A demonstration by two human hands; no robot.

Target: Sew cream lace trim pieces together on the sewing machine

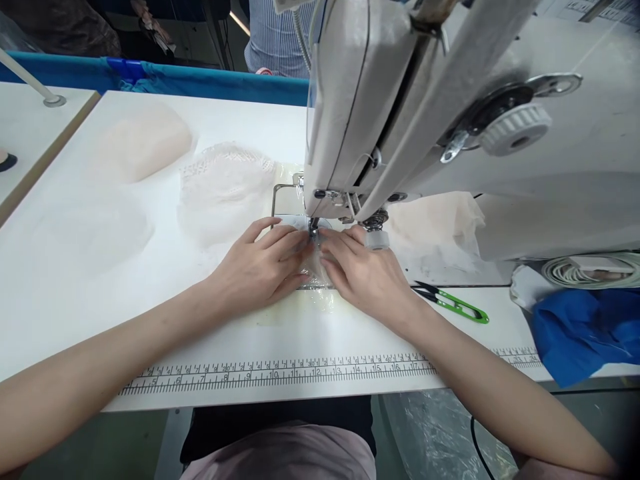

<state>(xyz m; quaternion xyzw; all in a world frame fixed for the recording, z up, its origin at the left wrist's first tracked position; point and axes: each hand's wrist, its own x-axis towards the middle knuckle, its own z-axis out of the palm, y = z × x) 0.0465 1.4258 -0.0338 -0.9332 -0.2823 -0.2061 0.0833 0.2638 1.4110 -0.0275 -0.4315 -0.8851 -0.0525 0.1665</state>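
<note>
My left hand [263, 263] lies flat on a small piece of pale sheer fabric [315, 283], fingers stretched toward the needle [313, 230] of the white sewing machine [450, 113]. My right hand [367, 270] rests flat on the same fabric from the right, fingertips nearly meeting the left ones just below the presser foot. Both hands press the fabric onto the machine bed; neither hand grips anything.
Piles of pale lace and mesh pieces [223, 183] lie at the back left of the white table [75, 300]. Green-handled thread snips [453, 303] lie right of my right hand. Blue cloth [583, 337] sits at the right edge. A printed ruler [280, 373] runs along the front edge.
</note>
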